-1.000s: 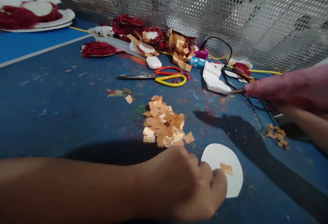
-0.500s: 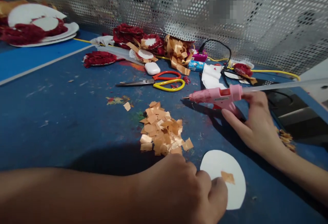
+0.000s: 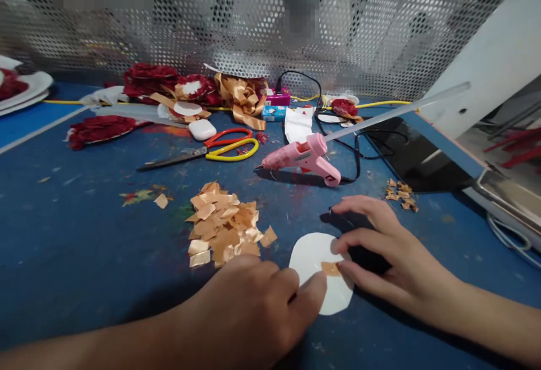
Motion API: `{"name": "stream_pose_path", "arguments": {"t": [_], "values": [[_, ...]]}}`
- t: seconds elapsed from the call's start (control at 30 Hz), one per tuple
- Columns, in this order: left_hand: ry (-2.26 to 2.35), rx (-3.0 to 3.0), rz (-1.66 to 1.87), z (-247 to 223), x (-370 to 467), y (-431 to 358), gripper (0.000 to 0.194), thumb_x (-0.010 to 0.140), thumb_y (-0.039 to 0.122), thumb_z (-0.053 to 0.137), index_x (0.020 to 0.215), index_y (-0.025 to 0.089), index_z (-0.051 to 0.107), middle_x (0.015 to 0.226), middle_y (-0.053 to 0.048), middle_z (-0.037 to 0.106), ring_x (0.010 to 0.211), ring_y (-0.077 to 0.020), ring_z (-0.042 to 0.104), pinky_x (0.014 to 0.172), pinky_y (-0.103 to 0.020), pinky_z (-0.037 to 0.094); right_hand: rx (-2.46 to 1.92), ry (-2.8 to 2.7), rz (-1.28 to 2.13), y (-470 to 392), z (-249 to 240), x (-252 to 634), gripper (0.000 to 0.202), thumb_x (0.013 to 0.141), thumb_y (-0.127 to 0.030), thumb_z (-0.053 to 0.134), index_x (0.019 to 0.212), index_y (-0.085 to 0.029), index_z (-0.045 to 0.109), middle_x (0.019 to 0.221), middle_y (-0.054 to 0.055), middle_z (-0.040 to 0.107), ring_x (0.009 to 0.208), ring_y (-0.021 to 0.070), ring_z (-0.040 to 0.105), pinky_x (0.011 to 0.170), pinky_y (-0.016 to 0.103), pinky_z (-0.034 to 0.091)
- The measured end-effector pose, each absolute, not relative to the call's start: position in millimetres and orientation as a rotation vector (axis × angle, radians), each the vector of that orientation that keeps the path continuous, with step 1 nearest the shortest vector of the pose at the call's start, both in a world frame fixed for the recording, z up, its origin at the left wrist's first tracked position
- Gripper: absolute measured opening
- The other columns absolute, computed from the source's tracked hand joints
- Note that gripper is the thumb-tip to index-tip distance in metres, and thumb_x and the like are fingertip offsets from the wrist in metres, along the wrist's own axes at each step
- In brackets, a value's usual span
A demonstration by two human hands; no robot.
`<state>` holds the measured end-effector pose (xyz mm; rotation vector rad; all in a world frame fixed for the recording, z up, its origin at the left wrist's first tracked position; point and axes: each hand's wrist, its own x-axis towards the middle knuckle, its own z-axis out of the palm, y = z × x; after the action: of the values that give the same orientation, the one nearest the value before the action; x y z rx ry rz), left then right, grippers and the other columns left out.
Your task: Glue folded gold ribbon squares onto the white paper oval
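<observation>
A white round paper disc [image 3: 306, 254] lies on the blue table with a small gold square [image 3: 330, 269] on its middle. My left hand [image 3: 270, 302] rests at the disc's left edge, fingers curled, thumb over the paper; what its fingers may hold is hidden. From the right my right hand [image 3: 389, 251] reaches over the disc, fingers apart, thumb tip at the gold square. A heap of gold squares [image 3: 226, 226] lies beyond my left hand. Behind the disc a pink glue gun [image 3: 298, 155] stands on the table, untouched.
Red-and-yellow scissors [image 3: 232, 149], a white case [image 3: 202, 130] and a red petal piece [image 3: 103, 130] lie farther back. Gold ribbon [image 3: 240, 96] and red flowers line the perforated metal screen [image 3: 253, 26]. A black tablet [image 3: 422, 155] and gold scraps [image 3: 401, 194] are at right.
My right hand has let go of the glue gun and come to the disc, with its fingers apart. The head view has turned right, so the table's things appear farther left.
</observation>
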<state>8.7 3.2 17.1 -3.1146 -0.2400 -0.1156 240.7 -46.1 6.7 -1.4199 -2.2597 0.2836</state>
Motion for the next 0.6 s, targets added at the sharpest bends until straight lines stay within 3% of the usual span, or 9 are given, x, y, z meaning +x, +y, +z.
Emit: {"name": "stream_pose_path", "arguments": {"t": [0.27,0.6], "values": [[-0.280,-3.125,-0.143,18.3,11.6,3.8,0.033,0.086,0.017,0.043,0.119,0.016,0.044,0.060,0.004,0.055,0.044,-0.0111,0.051,0.041,-0.023,0.033,-1.373,-2.311,0.394,-41.0,5.3,240.2,0.011,0.082,-0.019,0.053,0.075,-0.021,0.060,0.121,0.008,0.050,0.124,0.0246,0.036,0.097,0.044,0.040],[-0.294,-3.127,-0.165,19.3,11.5,4.0,0.034,0.086,0.016,0.042,0.120,0.016,0.043,0.058,0.004,0.054,0.042,-0.0115,0.050,0.039,-0.025,0.030,-1.348,-2.325,0.483,-39.7,9.0,236.5,0.010,0.084,-0.017,0.049,0.077,-0.020,0.054,0.115,0.009,0.054,0.123,0.0221,0.038,0.098,0.040,0.039]]}}
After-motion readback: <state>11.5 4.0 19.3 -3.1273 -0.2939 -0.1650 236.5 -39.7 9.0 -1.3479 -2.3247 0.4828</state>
